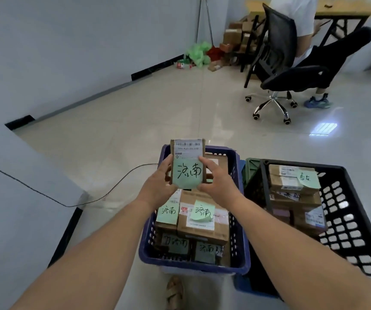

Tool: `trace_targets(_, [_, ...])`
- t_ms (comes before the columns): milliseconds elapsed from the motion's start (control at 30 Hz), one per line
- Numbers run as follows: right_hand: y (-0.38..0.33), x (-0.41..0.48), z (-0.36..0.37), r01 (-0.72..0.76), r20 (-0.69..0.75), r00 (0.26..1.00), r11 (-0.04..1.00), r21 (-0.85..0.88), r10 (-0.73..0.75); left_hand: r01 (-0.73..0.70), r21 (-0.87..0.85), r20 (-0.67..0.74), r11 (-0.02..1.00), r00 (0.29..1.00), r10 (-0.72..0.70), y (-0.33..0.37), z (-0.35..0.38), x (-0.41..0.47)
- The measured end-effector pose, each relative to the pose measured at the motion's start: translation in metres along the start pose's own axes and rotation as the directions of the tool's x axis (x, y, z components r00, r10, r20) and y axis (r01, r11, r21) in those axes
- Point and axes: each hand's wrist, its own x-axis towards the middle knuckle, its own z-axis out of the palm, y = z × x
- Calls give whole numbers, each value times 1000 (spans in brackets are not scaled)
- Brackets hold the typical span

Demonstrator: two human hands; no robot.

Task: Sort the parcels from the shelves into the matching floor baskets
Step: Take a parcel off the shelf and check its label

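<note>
Above a blue basket (239,220) on the tiled floor, a person holds a small cardboard parcel (188,151) between both hands, label side turned to the camera. The left hand (160,182) clasps the parcel's left edge and the right hand (217,184) its right edge, the right thumb lying over the label. Each grip is closed on the box, neither one free.

A green note (188,175) with two handwritten characters covers the lower front of the parcel. Holding it out facing the wearer appears meant to let that marking be checked against the basket below. Stacked boxes (202,231) in the blue basket carry paler green slips (202,212) with what look like the same characters. That suggests this is the matching destination and the parcel is ready to be lowered in.

Just to the right, a black basket (345,220) holds other cartons (292,182) under a slip with different writing (308,176), which keeps the two destinations apart. A green crate (250,168) shows behind, between the two baskets.

Across the room a seated person occupies a black office chair (278,63) beside a wooden worktop (347,7), with a heap of brown packages (236,36) in the corner. A dark cable (113,189) trails over the floor to the left.
</note>
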Motion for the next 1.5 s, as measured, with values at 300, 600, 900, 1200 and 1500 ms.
trace_targets(300, [40, 66, 59, -260, 111, 961, 965, 47, 253, 208, 60, 207, 976, 954, -216, -89, 19, 70])
trace_targets(600, [70, 154, 85, -317, 91, 946, 947, 50, 311, 202, 117, 197, 972, 955, -222, -129, 21, 153])
trace_targets(900, [90, 218, 113, -305, 60, 951, 952, -4, 305, 184, 213, 132, 960, 968, -215, -162, 24, 209])
trace_targets(1200, [91, 220, 118, -264, 36, 963, 961, -80, 268, 170, 140, 143, 976, 971, -189, -159, 26, 201])
trace_targets(1500, [58, 156, 89, -46, 114, 988, 900, -434, 106, 211, 239, 14, 948, 975, -220, -128, 16, 132])
